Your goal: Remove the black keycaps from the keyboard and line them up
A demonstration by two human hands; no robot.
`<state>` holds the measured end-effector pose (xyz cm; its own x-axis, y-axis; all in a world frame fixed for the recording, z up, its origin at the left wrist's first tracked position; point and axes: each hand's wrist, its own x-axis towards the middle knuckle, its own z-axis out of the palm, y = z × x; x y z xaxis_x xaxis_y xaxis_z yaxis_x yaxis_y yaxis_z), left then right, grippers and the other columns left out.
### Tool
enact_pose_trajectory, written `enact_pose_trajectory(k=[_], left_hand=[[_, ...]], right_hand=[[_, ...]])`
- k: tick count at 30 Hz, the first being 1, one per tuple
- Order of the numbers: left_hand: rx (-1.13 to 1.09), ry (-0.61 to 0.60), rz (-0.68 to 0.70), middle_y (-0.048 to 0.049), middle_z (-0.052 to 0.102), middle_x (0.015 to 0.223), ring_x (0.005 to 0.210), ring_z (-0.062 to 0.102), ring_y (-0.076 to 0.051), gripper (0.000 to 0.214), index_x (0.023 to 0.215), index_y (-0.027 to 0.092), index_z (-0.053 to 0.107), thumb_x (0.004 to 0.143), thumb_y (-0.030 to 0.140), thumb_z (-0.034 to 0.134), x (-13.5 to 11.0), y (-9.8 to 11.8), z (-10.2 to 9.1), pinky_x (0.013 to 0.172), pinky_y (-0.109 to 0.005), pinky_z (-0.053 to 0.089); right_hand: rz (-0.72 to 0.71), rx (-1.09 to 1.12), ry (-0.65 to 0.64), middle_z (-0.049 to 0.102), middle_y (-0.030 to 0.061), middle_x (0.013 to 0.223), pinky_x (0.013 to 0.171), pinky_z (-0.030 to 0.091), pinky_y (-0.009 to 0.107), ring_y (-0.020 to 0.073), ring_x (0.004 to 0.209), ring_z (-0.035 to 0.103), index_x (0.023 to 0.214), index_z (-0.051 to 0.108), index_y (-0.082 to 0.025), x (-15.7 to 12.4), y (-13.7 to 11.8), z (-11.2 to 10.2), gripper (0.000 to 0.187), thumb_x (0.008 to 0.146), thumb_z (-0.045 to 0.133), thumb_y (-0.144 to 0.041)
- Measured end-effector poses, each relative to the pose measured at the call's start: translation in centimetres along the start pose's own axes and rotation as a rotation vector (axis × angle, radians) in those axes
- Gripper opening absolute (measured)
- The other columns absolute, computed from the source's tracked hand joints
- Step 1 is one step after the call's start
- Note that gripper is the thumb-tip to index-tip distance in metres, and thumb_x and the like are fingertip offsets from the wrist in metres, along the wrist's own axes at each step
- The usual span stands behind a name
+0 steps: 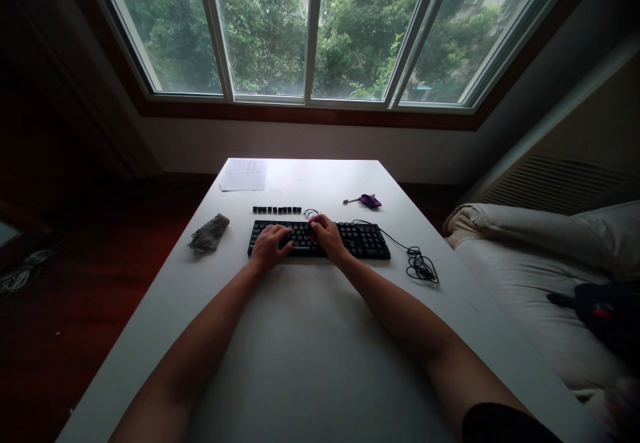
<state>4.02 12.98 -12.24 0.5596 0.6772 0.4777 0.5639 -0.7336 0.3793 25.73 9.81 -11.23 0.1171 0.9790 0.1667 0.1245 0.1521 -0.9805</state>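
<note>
A black keyboard (pixel 367 240) lies across the white table, its keys facing up. My left hand (pixel 270 244) rests on its left part, fingers apart and lying over the keys. Near the keyboard's middle, my right hand (pixel 327 235) is closed in a pinch above the keys; a small dark thing shows at the fingertips, too small to name. Just beyond those fingers is a thin wire loop (pixel 311 214), like that of a keycap puller; whether the hand touches it I cannot tell. Several loose black keycaps (pixel 277 210) stand in a row behind the keyboard.
A grey cloth (pixel 209 233) lies left of the keyboard. The coiled cable (pixel 423 268) is at the right. Farther back are a small purple brush-like item (pixel 369 200) and a printed sheet (pixel 244 175). A cushioned seat (pixel 520 283) stands right of the table (pixel 320 350).
</note>
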Motion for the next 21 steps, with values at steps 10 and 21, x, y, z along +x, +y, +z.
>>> enact_pose_trajectory(k=[10,21], left_hand=[[-0.013,0.041,-0.014,-0.0056,0.067,0.112,0.108,0.057,-0.025,0.024,0.111,0.026,0.068,0.089,0.023,0.061,-0.1,-0.3,0.3,0.099,-0.044,0.048],[-0.076,0.085,-0.045,-0.0051,0.070,0.111,0.106,0.061,-0.025,0.026,0.114,0.024,0.064,0.089,0.020,0.061,-0.1,-0.5,0.0,0.097,-0.042,0.049]], right_hand=[[0.029,0.004,-0.008,0.053,-0.0039,0.063,0.046,0.038,0.024,0.0118,0.048,0.044,0.087,0.049,-0.024,-0.1,-0.8,-0.2,0.013,0.085,0.044,-0.036],[-0.205,-0.629,-0.165,0.061,-0.0018,0.069,0.066,0.040,0.026,0.0153,0.065,0.055,0.097,0.071,-0.024,0.0,-0.6,1.0,0.017,0.082,0.067,-0.031]])
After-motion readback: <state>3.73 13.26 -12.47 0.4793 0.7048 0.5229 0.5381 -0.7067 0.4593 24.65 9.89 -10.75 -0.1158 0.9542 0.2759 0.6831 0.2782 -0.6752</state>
